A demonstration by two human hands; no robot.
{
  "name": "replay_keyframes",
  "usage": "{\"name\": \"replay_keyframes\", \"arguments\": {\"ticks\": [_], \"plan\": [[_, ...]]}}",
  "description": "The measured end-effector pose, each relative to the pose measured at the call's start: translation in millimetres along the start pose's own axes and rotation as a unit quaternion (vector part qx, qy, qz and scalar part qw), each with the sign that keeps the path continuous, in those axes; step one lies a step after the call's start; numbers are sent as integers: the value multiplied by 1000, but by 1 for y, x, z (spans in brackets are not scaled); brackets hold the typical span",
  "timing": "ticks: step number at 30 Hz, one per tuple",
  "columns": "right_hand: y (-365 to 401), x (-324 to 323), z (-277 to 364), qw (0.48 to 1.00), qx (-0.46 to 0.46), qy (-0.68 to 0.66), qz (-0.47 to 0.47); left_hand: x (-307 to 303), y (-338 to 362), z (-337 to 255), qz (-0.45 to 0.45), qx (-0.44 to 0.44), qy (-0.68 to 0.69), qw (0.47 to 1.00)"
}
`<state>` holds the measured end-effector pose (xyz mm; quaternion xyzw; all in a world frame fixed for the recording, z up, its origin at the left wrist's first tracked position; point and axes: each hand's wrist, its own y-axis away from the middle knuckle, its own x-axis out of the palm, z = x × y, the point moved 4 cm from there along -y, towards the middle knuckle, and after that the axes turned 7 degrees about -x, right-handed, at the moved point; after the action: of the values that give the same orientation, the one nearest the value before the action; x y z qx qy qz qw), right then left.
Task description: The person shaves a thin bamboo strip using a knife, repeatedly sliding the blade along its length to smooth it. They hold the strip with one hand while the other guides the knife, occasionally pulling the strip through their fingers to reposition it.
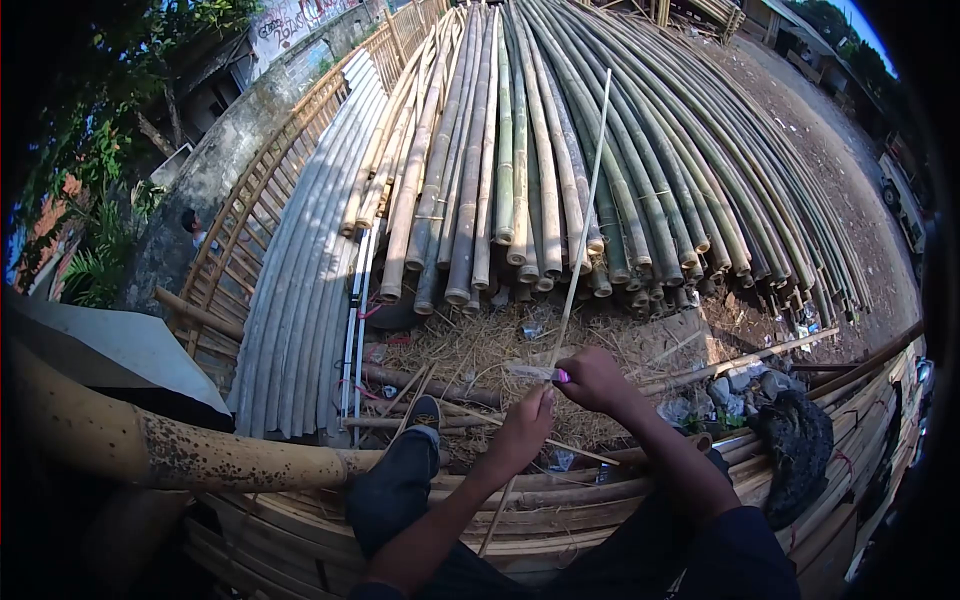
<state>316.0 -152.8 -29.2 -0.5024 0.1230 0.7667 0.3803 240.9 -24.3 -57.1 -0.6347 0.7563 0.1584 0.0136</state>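
Observation:
My left hand [522, 428] is closed around a long thin bamboo strip [584, 232], which rises far ahead of me and also runs down between my legs. Just above it, my right hand [592, 380] is wrapped round the pink handle of a knife [530, 372]. The blade points left and lies across the strip, close to my left thumb. Whether the edge is cutting into the strip cannot be made out.
A big stack of bamboo poles [505, 150] fills the ground ahead. Corrugated sheets [300, 290] and a bamboo fence [245, 215] stand left. A thick bamboo pole [240, 455] crosses at my left. Split bamboo lies under my legs, with a black bundle [797, 455] at right.

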Motion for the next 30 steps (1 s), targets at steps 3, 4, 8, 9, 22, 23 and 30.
{"name": "replay_keyframes", "arguments": {"ticks": [3, 4, 8, 9, 22, 23, 30], "plan": [[-2, 1, 2, 999, 2, 45, -19, -3, 11, -13, -36, 12, -97, 995], [-1, -1, -1, 997, 22, 62, -44, -3, 13, -15, -55, 10, -145, 988], [0, -23, -44, 985, 81, 116, -103, 2, 11, -19, -26, 18, -106, 994], [-2, -19, -42, 985, 77, 115, -101, 2, 6, -13, -7, -5, -90, 996], [21, -43, -112, 946, 277, 53, -158, 8, 11, -5, 35, 20, -98, 994], [19, -35, -100, 966, 234, 46, -99, 7, 2, 10, 49, -25, -25, 998], [-4, 17, -7, 999, 39, -10, 9, -3, -3, 16, 7, -76, 21, 997]]}}
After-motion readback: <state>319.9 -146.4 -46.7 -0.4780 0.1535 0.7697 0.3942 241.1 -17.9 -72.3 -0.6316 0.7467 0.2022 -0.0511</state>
